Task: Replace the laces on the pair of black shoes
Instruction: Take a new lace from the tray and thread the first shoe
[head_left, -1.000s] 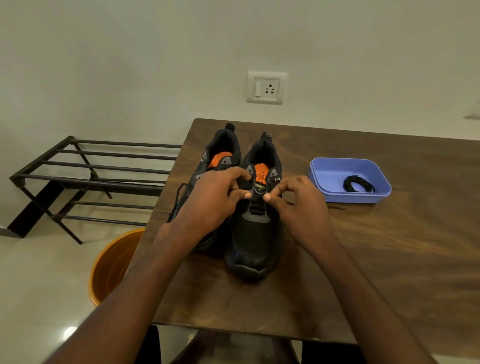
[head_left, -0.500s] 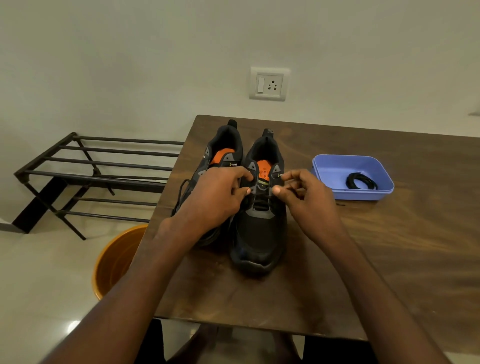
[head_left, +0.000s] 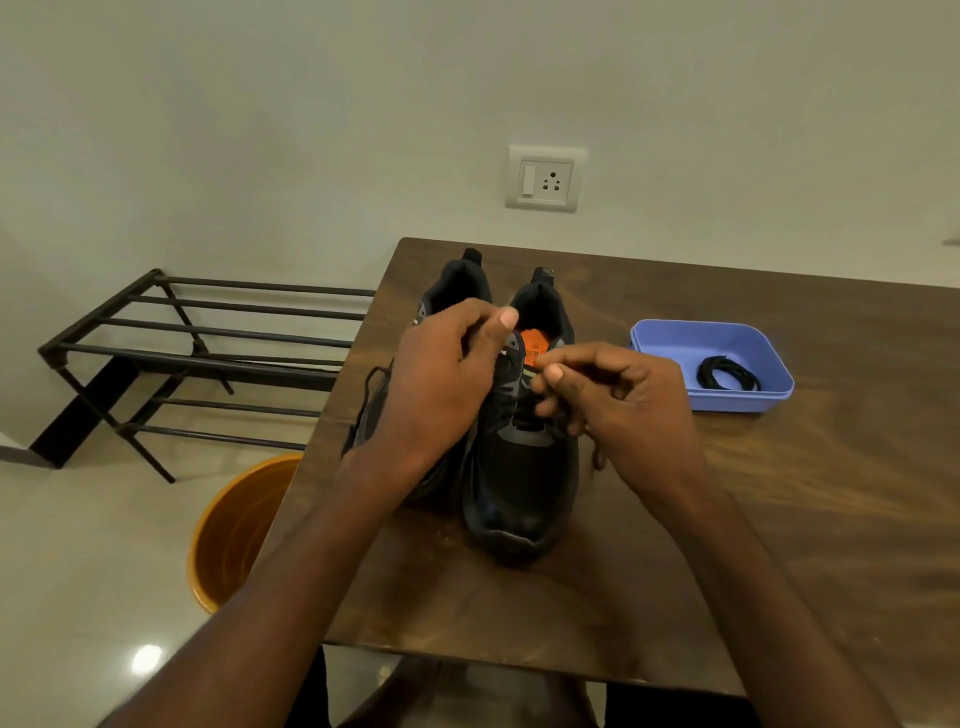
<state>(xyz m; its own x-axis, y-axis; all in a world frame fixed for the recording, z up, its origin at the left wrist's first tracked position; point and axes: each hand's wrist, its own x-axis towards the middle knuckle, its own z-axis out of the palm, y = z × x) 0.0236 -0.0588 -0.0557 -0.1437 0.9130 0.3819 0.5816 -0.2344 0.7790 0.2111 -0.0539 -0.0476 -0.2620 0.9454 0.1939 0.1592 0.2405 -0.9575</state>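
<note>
2 shoes (head_left: 519, 483) toe-near on desk (head_left: 779, 519); left hand (head_left: 441, 384), right hand (head_left: 618, 400) each pinch lace to unthread; spare laces (head_left: 727, 373) wait in tray (head_left: 675, 338).

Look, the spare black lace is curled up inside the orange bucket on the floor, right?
Not quite. The head view shows the coiled black lace lying in the blue tray on the table, to the right of the shoes. The orange bucket does stand on the floor.
</note>
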